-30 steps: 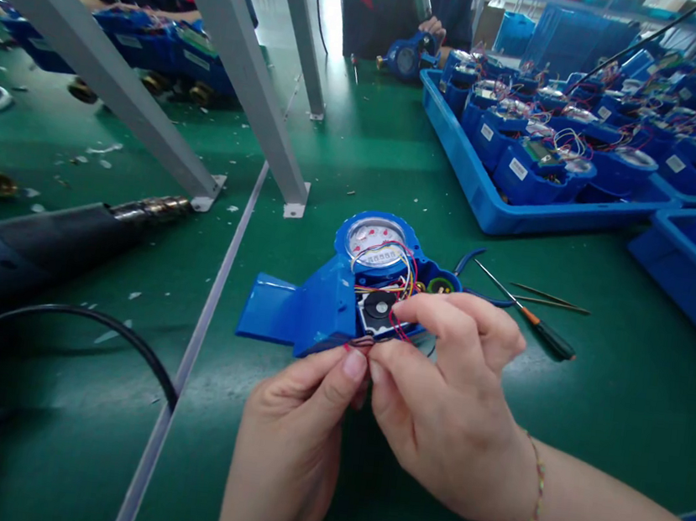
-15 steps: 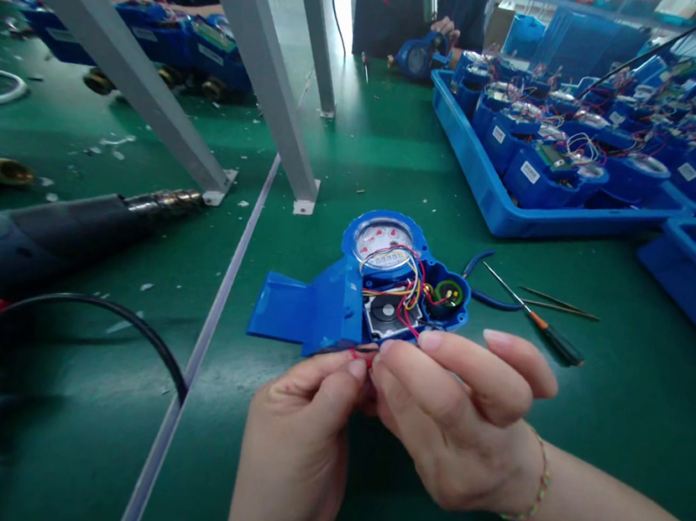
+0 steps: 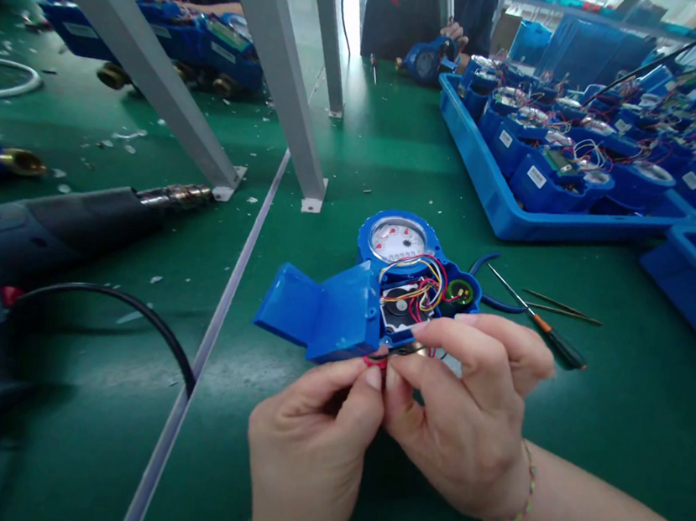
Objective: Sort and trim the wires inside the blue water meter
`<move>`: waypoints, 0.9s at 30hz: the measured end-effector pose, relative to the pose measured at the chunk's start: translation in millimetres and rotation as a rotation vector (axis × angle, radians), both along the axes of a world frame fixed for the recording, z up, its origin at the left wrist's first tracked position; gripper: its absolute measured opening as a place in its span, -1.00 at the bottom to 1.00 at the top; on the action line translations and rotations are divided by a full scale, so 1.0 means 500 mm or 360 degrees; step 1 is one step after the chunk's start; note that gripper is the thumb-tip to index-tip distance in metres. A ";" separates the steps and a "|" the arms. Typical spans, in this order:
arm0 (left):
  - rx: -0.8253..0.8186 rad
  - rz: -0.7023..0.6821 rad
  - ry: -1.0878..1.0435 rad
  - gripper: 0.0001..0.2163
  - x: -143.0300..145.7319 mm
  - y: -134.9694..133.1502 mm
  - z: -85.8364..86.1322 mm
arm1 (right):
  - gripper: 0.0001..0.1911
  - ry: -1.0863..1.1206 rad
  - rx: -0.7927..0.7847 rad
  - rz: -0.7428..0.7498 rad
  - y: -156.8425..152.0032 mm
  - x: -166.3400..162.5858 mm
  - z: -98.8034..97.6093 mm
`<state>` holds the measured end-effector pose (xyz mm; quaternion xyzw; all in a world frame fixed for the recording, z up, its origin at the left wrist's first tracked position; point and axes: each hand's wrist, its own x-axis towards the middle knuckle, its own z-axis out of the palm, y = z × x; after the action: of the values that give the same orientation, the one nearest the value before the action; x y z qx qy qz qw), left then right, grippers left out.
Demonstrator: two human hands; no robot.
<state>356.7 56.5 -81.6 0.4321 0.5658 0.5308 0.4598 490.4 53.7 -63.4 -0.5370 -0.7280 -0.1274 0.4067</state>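
Toward the left edge of the surface [image 3: 606, 427] a dark heat gun [image 3: 74, 218] lies with its metal nozzle pointing inward, its black cable [image 3: 128, 294] arching down to a pale strip [image 3: 212, 337]. Grey posts [image 3: 282, 75] slant up from the surface and block part of my view of the far left corner, where blue units [image 3: 227, 51] sit in front of a co-worker. Another co-worker at the far edge holds a blue unit too. A blue tray [image 3: 496, 221] crowded with wired units takes up the far right, and a second tray [image 3: 679, 280] stands at the right edge. Just beyond my right hand [image 3: 460, 426] lie blue-handled pliers [image 3: 501, 305], a screwdriver [image 3: 560, 341] and thin tweezers [image 3: 570, 311].

The blue meter [image 3: 348, 311] lies before me, nearer the near edge than the far one. It is open, blue flap to the left, round dial at the back; red, yellow and white wires loop over a black-and-white part.

My left hand [image 3: 313, 442] pinches a red wire [image 3: 376, 363] at the meter's near side; my right fingertips bunch against it, and I cannot tell whether they grip it.
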 end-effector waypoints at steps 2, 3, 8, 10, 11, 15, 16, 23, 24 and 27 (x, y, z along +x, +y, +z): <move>0.0045 0.0034 0.0051 -0.94 0.000 -0.004 -0.002 | -0.92 0.0084 -0.0043 -0.0002 0.000 -0.004 0.006; 0.0063 0.0048 0.0065 -0.94 0.000 -0.006 -0.002 | -0.91 0.0111 -0.0059 0.0000 0.001 -0.005 0.007; 0.0141 0.0104 -0.0001 -0.98 0.006 -0.005 0.007 | -0.86 0.0201 -0.0171 -0.0032 0.020 0.004 0.014; 0.0133 0.0111 -0.0083 -0.98 0.010 -0.002 0.013 | -0.84 0.0279 -0.0241 -0.0017 0.026 0.010 0.021; 0.0121 0.0107 -0.0106 -0.97 0.012 -0.001 0.015 | -0.84 0.0316 -0.0280 0.0022 0.026 0.013 0.025; 0.0129 0.0077 0.0087 -0.97 0.012 0.004 0.019 | -0.85 0.0341 -0.0387 0.0184 0.016 0.017 0.043; 0.0153 0.0080 0.0196 -0.97 0.011 0.005 0.020 | -0.85 0.0328 -0.0389 0.0179 0.013 0.015 0.046; 0.0450 0.0080 0.0754 -0.92 0.014 0.005 0.039 | -0.85 0.0384 -0.0467 0.0052 0.011 0.007 0.050; 0.0505 0.0052 0.0813 -0.91 0.014 0.006 0.039 | -0.84 0.0399 -0.0498 0.0035 0.012 0.008 0.051; 0.0659 -0.0030 0.0963 -0.90 0.007 0.008 0.033 | -0.83 0.0419 -0.0553 0.0002 0.013 0.008 0.052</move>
<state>360.4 60.7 -64.9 0.6586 0.5528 0.4780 0.1791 494.6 60.2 -37.6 -0.6105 -0.6800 0.0715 0.3997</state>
